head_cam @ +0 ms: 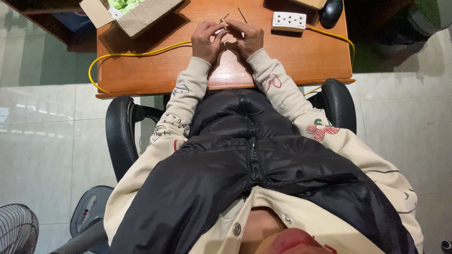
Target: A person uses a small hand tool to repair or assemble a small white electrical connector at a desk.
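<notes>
Brown wooden desk (301, 61) holds both hands close together near its far edge. The left hand (206, 40) and right hand (246, 37) are curled tight, pinching a tiny white and metal piece (223, 30) between their fingertips. A white power strip (288, 21) with a yellow cord (141, 51) lies just right of them.

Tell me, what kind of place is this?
Probably a home or small work desk: a wooden desk with a white power strip and a black mouse, a black office chair, and a tiled floor.
</notes>
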